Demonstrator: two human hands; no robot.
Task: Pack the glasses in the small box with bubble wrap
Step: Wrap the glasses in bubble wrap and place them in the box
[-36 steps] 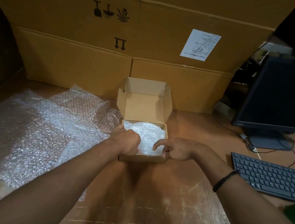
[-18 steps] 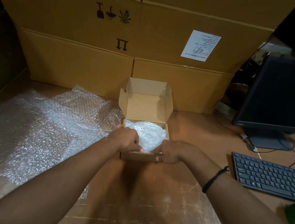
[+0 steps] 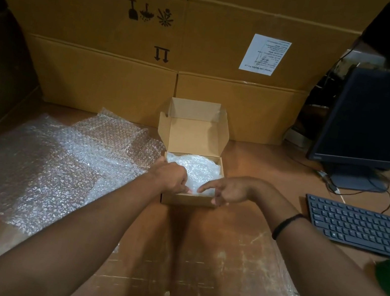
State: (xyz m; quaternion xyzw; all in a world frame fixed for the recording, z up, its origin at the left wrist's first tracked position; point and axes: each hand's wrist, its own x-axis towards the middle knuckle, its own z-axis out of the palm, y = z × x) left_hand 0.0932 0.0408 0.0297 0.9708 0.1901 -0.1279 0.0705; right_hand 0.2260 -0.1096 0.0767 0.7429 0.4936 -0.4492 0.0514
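On the table (image 3: 252, 158), before stacked cartons (image 3: 105, 27), the box (image 3: 187, 200) stands with its lid up, a bubble-wrapped bundle (image 3: 196, 170) inside; glasses cannot be made out. The left hand (image 3: 170, 177), fingers curled, presses the wrap at the near wall. The right hand (image 3: 229, 189) is loosely open, forefinger touching the wrap, gripping nothing. Spare wrap (image 3: 42, 165) lies left.

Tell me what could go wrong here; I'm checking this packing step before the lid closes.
1. The white bubble-wrapped bundle mounds above the small brown cardboard box; its lid might not shut flat.
2. The left hand and right hand pressing it down could stress whatever is inside.
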